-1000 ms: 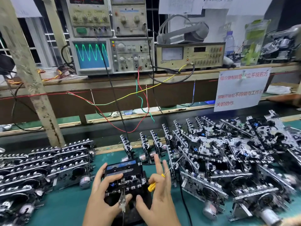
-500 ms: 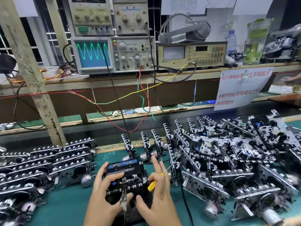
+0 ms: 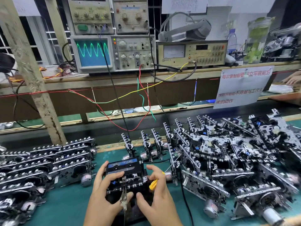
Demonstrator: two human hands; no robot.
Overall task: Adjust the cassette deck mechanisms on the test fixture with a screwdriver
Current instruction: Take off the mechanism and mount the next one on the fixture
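Both hands on a cassette deck mechanism seated on the test fixture, oscilloscope trace running above

Finished mechanisms [image 3: 45,160] lie stacked at left on the green mat [image 3: 68,207]; the left hand [image 3: 104,191] curls its fingers over the cassette deck mechanism [image 3: 125,175] on the black test fixture [image 3: 130,209] at bottom centre; the right hand [image 3: 156,193] pinches a yellow-handled screwdriver [image 3: 154,184], shaft angled up to the right; a heap of mechanisms [image 3: 228,154] fills the right
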